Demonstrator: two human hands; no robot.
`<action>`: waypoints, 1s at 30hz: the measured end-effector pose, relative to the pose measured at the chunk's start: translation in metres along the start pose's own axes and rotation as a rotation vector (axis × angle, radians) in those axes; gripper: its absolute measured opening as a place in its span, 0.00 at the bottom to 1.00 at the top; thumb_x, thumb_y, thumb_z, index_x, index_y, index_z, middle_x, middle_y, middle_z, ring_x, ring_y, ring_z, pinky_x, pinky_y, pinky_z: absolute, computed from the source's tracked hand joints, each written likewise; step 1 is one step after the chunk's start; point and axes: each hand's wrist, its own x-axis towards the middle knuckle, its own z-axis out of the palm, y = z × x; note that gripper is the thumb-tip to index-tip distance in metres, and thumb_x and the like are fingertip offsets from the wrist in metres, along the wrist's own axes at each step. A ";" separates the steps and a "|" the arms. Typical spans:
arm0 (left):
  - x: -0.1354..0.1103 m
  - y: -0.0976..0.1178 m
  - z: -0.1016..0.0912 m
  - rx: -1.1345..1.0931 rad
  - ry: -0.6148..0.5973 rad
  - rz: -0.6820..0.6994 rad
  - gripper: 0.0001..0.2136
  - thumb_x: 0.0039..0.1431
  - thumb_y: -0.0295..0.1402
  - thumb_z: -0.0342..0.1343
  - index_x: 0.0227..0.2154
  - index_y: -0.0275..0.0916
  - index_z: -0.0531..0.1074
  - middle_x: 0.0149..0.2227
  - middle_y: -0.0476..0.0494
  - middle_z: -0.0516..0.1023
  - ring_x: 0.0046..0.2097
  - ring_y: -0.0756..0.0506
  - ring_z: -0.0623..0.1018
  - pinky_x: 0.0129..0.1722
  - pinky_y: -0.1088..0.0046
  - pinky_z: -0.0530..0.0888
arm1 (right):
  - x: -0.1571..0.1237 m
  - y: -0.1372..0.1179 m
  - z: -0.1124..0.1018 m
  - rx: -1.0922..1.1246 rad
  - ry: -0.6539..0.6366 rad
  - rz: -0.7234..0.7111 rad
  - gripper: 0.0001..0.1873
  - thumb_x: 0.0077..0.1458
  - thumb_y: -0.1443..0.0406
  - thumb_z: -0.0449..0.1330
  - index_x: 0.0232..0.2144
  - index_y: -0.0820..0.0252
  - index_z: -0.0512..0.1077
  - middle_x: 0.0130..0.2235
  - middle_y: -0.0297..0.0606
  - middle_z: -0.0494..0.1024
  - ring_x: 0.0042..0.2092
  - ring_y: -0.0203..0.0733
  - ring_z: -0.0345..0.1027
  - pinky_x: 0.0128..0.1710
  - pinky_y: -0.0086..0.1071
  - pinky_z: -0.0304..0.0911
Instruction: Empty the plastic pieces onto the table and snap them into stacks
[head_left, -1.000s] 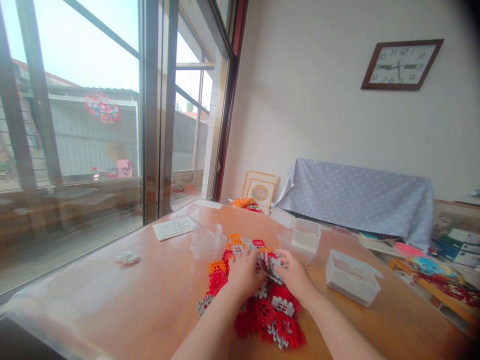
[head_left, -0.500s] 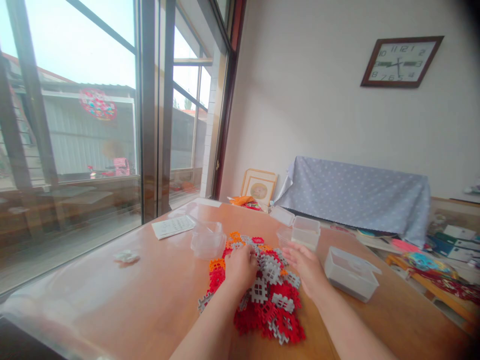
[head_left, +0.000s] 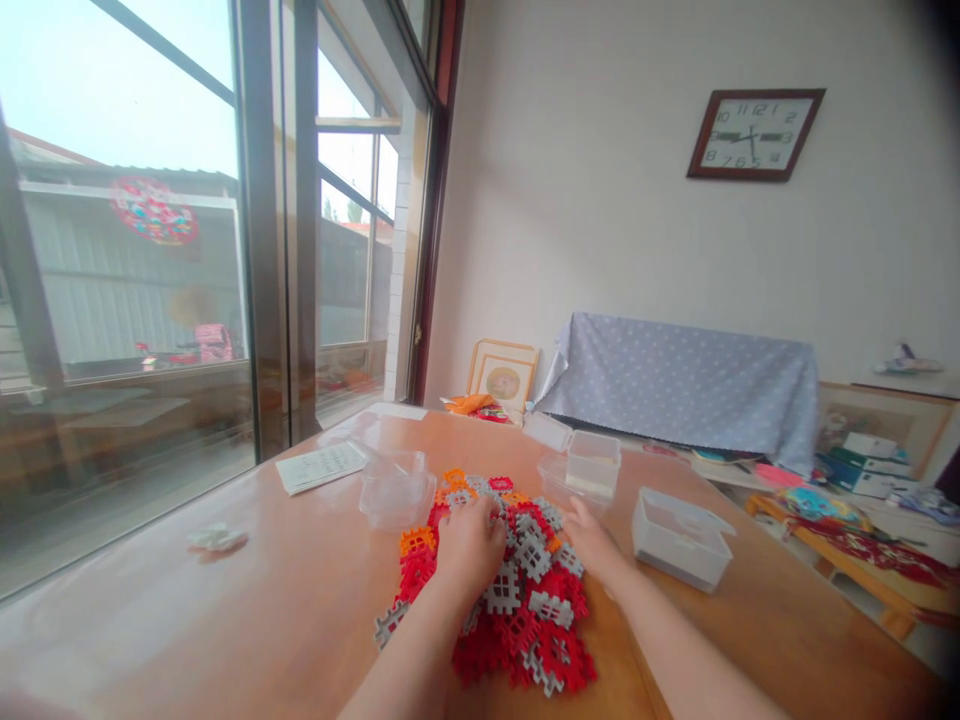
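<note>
Pile of flat, notched square plastic pieces in red, grey and orange (head_left: 525, 600): heaped at the middle of the near part of the table, pieces overlapping at varied angles.

Left hand (head_left: 471, 540): over the left part of the pile, fingers curled downward among the pieces; cannot tell whether they pinch one.

Right hand (head_left: 592, 545): at the pile's right edge, fingers extended, no piece seen in their grasp; contact with the pile unclear.

Clear, thin plastic tub (head_left: 396, 500): just left of the pile's far end. White printed paper sheet (head_left: 319, 470): left of the tub. Small cluster of whitish pieces (head_left: 217, 540): farther left, apart from the pile.

Translucent rectangular plastic box (head_left: 679, 540): right of the right hand. Smaller translucent plastic box (head_left: 594, 462): beyond that hand.

Brown, glossy-topped table (head_left: 300, 610): supports all the above.
</note>
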 end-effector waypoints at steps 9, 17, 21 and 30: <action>0.002 0.000 -0.003 0.000 0.007 0.018 0.09 0.64 0.36 0.51 0.43 0.45 0.75 0.45 0.44 0.81 0.49 0.41 0.77 0.45 0.68 0.67 | -0.007 0.000 0.001 0.060 -0.002 0.020 0.31 0.58 0.52 0.57 0.60 0.58 0.69 0.60 0.46 0.75 0.61 0.49 0.69 0.60 0.41 0.63; 0.002 0.005 -0.001 -0.041 0.019 0.071 0.08 0.65 0.35 0.51 0.41 0.45 0.75 0.43 0.46 0.82 0.48 0.42 0.77 0.45 0.68 0.66 | -0.026 0.038 -0.059 0.030 0.157 0.143 0.31 0.54 0.53 0.58 0.56 0.64 0.71 0.58 0.53 0.76 0.59 0.53 0.71 0.57 0.43 0.65; 0.002 0.007 0.001 -0.052 0.031 0.106 0.08 0.64 0.35 0.52 0.41 0.45 0.75 0.43 0.46 0.81 0.48 0.42 0.77 0.47 0.68 0.67 | -0.029 0.052 -0.081 0.018 0.231 0.179 0.30 0.52 0.52 0.59 0.54 0.60 0.72 0.57 0.51 0.77 0.58 0.54 0.72 0.53 0.43 0.68; -0.014 0.027 -0.008 -0.066 0.021 0.265 0.11 0.67 0.39 0.50 0.46 0.45 0.75 0.48 0.43 0.80 0.52 0.40 0.74 0.52 0.63 0.67 | -0.043 0.042 -0.067 0.012 0.100 0.002 0.29 0.59 0.52 0.55 0.56 0.61 0.72 0.58 0.49 0.76 0.60 0.50 0.70 0.62 0.42 0.61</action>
